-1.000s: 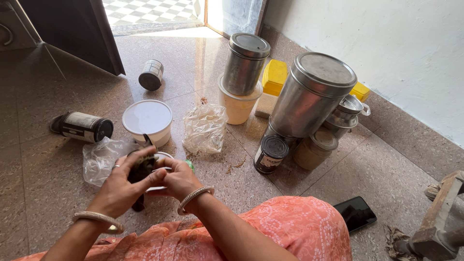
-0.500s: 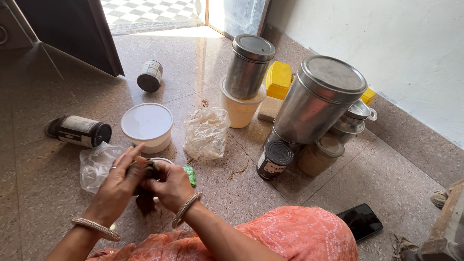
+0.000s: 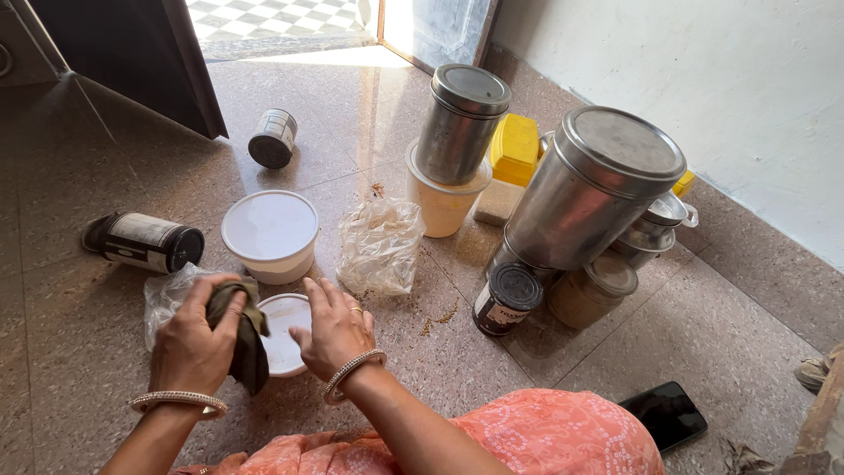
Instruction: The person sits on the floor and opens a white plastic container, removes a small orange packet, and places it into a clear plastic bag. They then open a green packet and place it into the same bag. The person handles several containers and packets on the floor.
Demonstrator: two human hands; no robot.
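Stone floor, lidded steel canisters, white tub

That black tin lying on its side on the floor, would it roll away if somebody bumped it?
Probably, yes. The black tin is round and lies on its side on the smooth stone floor, so a sideways nudge would likely set it rolling. Its lid looks shut, so nothing should spill. It may stop soon at the crumpled plastic bag beside it.
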